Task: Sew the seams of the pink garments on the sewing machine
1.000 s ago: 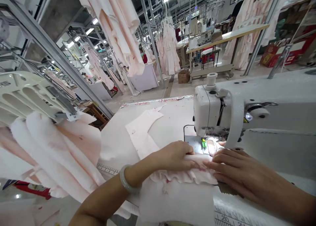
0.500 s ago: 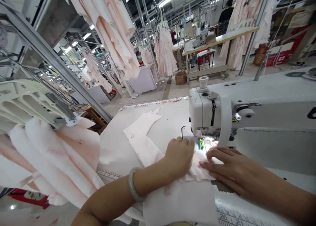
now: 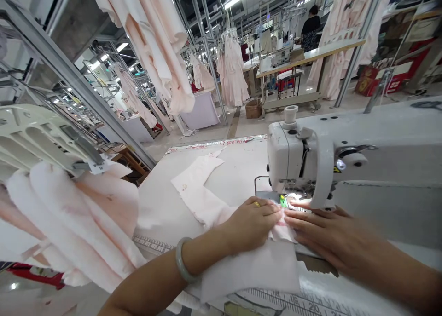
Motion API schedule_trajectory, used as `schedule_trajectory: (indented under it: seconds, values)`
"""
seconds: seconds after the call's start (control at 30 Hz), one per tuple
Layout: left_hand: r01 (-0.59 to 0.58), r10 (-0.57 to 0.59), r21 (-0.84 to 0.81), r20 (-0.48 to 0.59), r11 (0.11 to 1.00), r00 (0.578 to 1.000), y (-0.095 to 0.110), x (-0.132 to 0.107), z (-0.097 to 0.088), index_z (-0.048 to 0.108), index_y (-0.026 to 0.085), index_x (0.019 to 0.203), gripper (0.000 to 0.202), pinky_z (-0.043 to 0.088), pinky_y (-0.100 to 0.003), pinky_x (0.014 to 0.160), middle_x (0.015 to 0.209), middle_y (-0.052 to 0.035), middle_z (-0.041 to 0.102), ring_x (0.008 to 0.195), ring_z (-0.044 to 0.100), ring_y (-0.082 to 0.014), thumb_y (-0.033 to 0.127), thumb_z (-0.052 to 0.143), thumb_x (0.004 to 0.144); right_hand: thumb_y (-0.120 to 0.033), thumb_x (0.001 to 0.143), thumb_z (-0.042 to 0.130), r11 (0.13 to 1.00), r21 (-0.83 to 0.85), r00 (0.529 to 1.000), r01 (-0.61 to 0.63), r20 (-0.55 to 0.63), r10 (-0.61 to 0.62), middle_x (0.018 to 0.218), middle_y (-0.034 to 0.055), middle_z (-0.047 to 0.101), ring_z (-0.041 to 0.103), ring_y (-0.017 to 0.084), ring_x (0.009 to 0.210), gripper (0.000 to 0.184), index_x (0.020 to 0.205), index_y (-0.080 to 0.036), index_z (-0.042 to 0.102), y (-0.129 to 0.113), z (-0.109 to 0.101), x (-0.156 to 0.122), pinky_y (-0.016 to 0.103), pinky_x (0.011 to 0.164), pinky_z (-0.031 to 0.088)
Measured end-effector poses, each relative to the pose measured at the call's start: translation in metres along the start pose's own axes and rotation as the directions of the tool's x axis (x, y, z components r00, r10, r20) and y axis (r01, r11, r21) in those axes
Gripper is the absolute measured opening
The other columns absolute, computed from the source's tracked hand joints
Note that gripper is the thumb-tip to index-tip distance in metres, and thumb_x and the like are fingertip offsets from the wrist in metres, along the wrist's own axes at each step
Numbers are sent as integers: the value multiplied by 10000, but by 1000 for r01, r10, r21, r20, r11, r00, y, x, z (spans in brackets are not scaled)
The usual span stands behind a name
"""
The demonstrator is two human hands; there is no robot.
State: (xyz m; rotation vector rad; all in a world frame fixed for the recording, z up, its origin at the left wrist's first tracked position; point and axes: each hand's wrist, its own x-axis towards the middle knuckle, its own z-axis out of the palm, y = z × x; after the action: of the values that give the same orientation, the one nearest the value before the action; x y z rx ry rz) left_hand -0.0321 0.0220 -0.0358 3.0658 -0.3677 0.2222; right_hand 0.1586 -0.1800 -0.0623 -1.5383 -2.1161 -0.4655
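Observation:
My left hand (image 3: pixel 253 224) lies palm down on a pale pink fabric piece (image 3: pixel 202 198), fingers curled and pressing it flat just left of the needle. Beside it, my right hand (image 3: pixel 322 235) rests with fingers stretched out on the same fabric, fingertips meeting the left ones. Both sit right in front of the presser foot of the white sewing machine (image 3: pixel 311 157). A jade bangle (image 3: pixel 183 265) rings my left wrist. A white layer of the cloth (image 3: pixel 255 272) hangs toward me over the table edge.
A bundle of pink cut pieces (image 3: pixel 79 219) hangs from a white clamp rack (image 3: pixel 41 139) at the left. A measuring tape (image 3: pixel 300 302) runs along the table's front edge. Pink garments (image 3: pixel 235 70) hang on rails beyond; a person (image 3: pixel 311 28) stands far back.
The ruffled pink edge has been fed under the foot and the fabric has slid away from me. Both hands moved slightly forward with it; the left hand flattened over the seam.

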Motion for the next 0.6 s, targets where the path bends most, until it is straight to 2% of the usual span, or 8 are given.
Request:
schedule_trajectory:
  seconds: [0.27,0.37,0.43,0.6]
  values:
    - [18,-20,-55,-41,998,999,-3,4,2,729,113,1392,398,532,-416,1227,1444,-143,783,1435,686,-251,67,498,1071,-326,1165,551,998,30,997,-62,37,61,1338,-12,848,835,195,1102,492,1656,-362,568,0,-2,-1,388,1155,511]
    - [21,-23,-73,-25,997,999,-3,5,1,725,140,1404,419,556,-431,1214,1477,-137,768,1438,685,-244,48,517,1051,-302,1172,513,999,25,999,-49,-5,49,1294,-32,861,837,187,1075,403,1544,-356,659,1,-2,-1,388,1106,524]
    - [15,-16,-76,-18,997,1000,-4,6,0,725,121,1383,397,554,-426,1221,1474,-139,769,1436,688,-249,49,530,1045,-279,1174,493,999,17,1000,-27,-8,27,1268,-34,867,835,188,1068,348,1430,-336,721,0,-3,0,387,1072,533]
    - [24,-26,-71,-15,997,1000,-5,9,-1,716,120,1368,393,539,-419,1236,1452,-134,780,1427,696,-252,37,527,1034,-273,1169,474,998,39,999,-40,21,39,1262,-8,868,826,209,1047,335,1289,-328,781,-1,-6,3,411,1093,524]
